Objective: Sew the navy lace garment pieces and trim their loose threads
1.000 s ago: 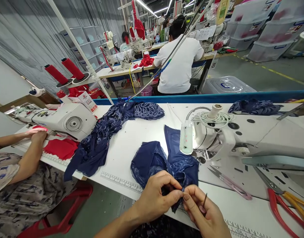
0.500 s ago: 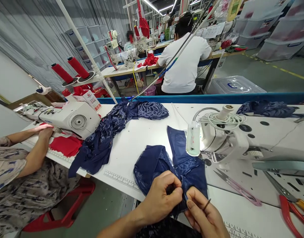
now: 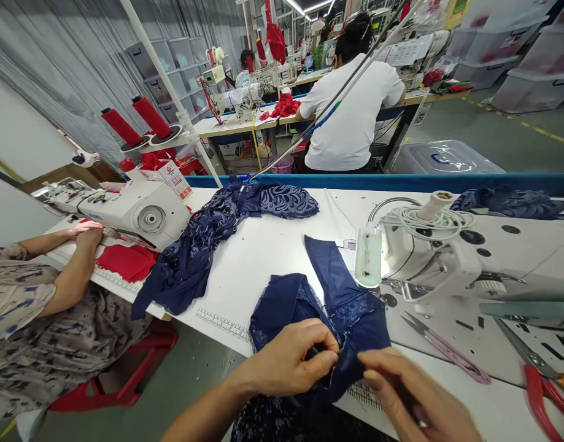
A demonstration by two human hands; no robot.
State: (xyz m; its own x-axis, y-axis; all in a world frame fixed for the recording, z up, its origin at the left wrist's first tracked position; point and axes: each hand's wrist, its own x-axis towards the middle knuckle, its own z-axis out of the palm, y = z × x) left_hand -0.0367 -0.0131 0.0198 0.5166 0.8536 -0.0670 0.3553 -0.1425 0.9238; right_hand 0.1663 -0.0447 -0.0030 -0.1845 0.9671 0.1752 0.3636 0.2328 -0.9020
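A navy blue garment (image 3: 325,255) with lace panels, perhaps a bra, lies on the white table in front of me. My left hand (image 3: 300,359) pinches its near edge between thumb and forefinger. Just right of that pinch, my right hand (image 3: 415,390) is bent with its fingertips at the garment's edge; whether they touch the fabric I cannot tell. A small dark thing with a shiny tip (image 3: 421,418) shows under the right hand's curled fingers, its kind unclear. Beyond the garment stands a white sewing machine (image 3: 405,258).
Pink-handled snips (image 3: 447,348) and red-handled scissors (image 3: 537,393) lie at the right. More navy lace pieces (image 3: 203,239) are heaped at the left. Further left, a co-worker's hands (image 3: 86,233) rest by another sewing machine (image 3: 143,212) with red fabric (image 3: 125,263).
My right hand has pulled slightly right, away from the left, and its fingers have loosened from the garment's edge. My left hand keeps its pinch. The view has shifted a little.
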